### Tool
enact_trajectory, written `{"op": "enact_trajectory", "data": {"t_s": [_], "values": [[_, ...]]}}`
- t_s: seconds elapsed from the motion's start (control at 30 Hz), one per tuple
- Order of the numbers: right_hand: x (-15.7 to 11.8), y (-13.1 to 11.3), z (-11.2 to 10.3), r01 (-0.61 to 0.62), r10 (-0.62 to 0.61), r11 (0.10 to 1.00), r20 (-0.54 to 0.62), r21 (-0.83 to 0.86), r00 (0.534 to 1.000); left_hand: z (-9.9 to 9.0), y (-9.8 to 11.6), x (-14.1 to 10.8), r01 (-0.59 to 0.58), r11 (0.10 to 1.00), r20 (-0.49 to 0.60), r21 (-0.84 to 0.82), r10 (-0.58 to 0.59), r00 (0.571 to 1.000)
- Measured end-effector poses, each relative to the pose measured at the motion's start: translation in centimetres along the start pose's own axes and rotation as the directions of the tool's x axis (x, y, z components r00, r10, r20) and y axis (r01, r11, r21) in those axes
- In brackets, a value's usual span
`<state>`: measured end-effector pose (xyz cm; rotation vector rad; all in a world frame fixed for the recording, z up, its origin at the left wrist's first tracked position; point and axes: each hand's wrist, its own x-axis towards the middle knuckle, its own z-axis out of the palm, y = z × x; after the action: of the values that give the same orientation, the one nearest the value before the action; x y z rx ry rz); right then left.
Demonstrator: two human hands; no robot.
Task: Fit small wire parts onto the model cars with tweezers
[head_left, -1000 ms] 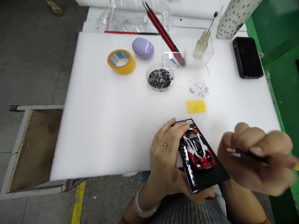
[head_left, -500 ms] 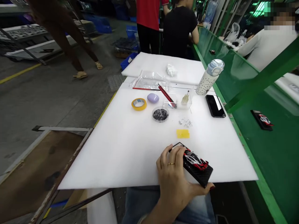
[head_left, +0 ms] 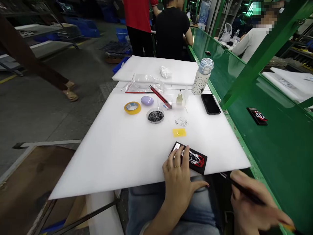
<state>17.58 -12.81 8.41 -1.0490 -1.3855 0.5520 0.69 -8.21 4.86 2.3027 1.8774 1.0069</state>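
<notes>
A model car [head_left: 195, 159], black, white and red, sits on a black rectangular base with a white label, lying at the table's near edge. My left hand [head_left: 178, 171] has its fingers bent over the base and car, holding them down; its thumb sticks out to the right, off the base. Beyond the table edge, at lower right, my right hand [head_left: 251, 199] is closed on a slim black tool [head_left: 244, 190] with a pale tip pointing left. Motion blurs that hand and hides the tool's exact kind. A yellow piece [head_left: 179, 132] lies just past the car.
On the white table [head_left: 105, 150] are yellow tape [head_left: 132, 108], a purple egg-shaped object [head_left: 147, 100], a dish [head_left: 156, 116] of black slivers, loose slivers [head_left: 181, 122], a clear tray [head_left: 165, 106], a bottle [head_left: 201, 78] and a phone [head_left: 210, 104]. Another model car [head_left: 258, 116] stands on the green surface.
The model car has been lowered flatter onto the table edge, and my left thumb has come off its base. My right hand has entered at lower right with the black tool. The view has shifted.
</notes>
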Motion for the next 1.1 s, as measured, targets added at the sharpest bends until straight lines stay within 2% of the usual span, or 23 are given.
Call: {"op": "enact_trajectory", "data": {"t_s": [0.07,0.17,0.23,0.33,0.47,0.57,0.67,0.8,0.9,0.97,1.0,1.1], "values": [[1.3,1.4,0.3,0.061,-0.058,0.989,0.026,-0.133,0.998,-0.8,-1.0,-0.3,-0.01,0.995,0.004,-0.097,0.011,1.0],[3.0,2.6,1.2,0.08,-0.004,0.946,0.236,-0.313,0.972,-2.4,-2.6,-0.5,0.007,0.97,-0.074,-0.244,-0.026,0.997],[3.6,3.0,1.9,0.085,0.04,0.927,0.323,-0.364,0.946,-3.3,-3.5,-0.6,0.033,0.943,-0.118,-0.332,-0.076,0.99],[3.9,3.4,2.6,0.061,0.092,0.924,0.373,-0.377,0.923,-4.2,-4.6,-0.9,0.068,0.893,-0.151,-0.445,-0.149,0.977],[4.8,3.8,2.0,-0.119,0.231,0.948,0.382,-0.294,0.895,-4.6,-5.6,-1.4,0.095,0.846,-0.185,-0.524,-0.222,0.957],[5.8,3.9,1.1,-0.277,0.339,0.938,0.394,-0.207,0.854,-4.6,-6.2,-1.3,0.115,0.824,-0.184,-0.555,-0.256,0.949],[6.3,3.9,0.9,-0.376,0.4,0.916,0.373,-0.139,0.837,-4.7,-6.2,-1.0,0.138,0.816,-0.174,-0.561,-0.279,0.944],[6.1,4.3,0.8,-0.424,0.434,0.9,0.298,-0.099,0.85,-4.9,-5.9,-0.3,0.217,0.814,-0.112,-0.538,-0.324,0.939],[5.7,4.9,-1.4,-0.37,0.391,0.917,0.155,-0.148,0.907,-5.0,-6.4,0.4,0.175,0.863,-0.073,-0.473,-0.236,0.969],[5.6,5.5,-4.4,-0.313,0.317,0.904,-0.033,-0.293,0.948,-5.0,-7.1,1.0,0.085,0.913,-0.063,-0.399,-0.12,0.991],[5.4,5.9,-6.4,-0.301,0.264,0.865,-0.146,-0.401,0.953,-5.0,-7.5,1.3,0.034,0.932,-0.061,-0.362,-0.06,0.996],[4.5,6.9,-12.7,-0.373,0.098,0.656,-0.416,-0.656,0.904,-5.2,-8.3,2.2,-0.03,0.955,-0.044,-0.294,0.018,0.999]]}}
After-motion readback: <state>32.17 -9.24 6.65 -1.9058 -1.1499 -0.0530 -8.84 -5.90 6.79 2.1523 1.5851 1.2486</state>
